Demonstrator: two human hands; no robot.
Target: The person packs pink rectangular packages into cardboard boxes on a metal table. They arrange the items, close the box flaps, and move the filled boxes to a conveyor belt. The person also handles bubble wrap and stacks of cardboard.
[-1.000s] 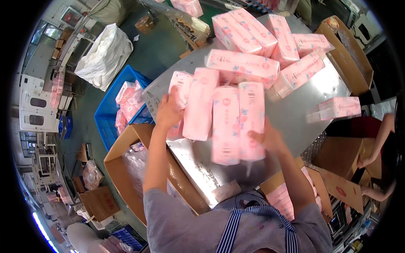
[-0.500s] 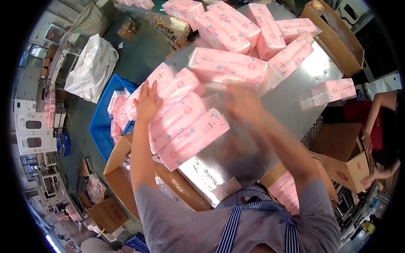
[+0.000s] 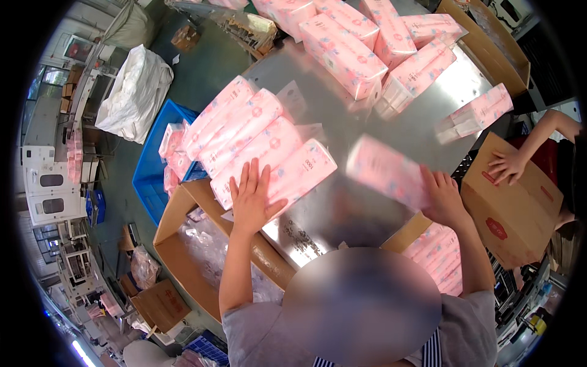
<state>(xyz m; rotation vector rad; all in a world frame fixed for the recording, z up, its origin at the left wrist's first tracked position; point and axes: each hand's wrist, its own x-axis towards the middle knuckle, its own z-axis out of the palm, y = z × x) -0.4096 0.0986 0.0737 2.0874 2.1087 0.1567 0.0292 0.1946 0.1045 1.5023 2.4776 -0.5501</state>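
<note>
Several pink flower-printed tissue packs [image 3: 251, 131] lie side by side in a slanted row at the table's left, clear film sticking out at their far ends. My left hand [image 3: 249, 199] rests on the near end of that row, open, its fingers spread over the last two packs. To the right, my right hand [image 3: 443, 196] grips the end of a single tissue pack [image 3: 388, 171], which is motion-blurred over the metal table [image 3: 330, 226]. More pink packs [image 3: 342, 55] are heaped at the far side. One wrapped pack [image 3: 480, 113] lies alone at the right edge.
Below the row stands an open carton [image 3: 168, 235] of clear plastic bags. A blue crate [image 3: 143, 171] holds pink packs. By my right arm, another carton [image 3: 403, 233] contains packs. A co-worker's hand [image 3: 509, 166] touches a brown box [image 3: 520, 208] at right. A white sack [image 3: 136, 95] stands far left.
My left hand has slid to the near end of the row. My right hand has moved right and nearer, now with a pack. The co-worker's box has been turned; one heaped pack has shifted away.
</note>
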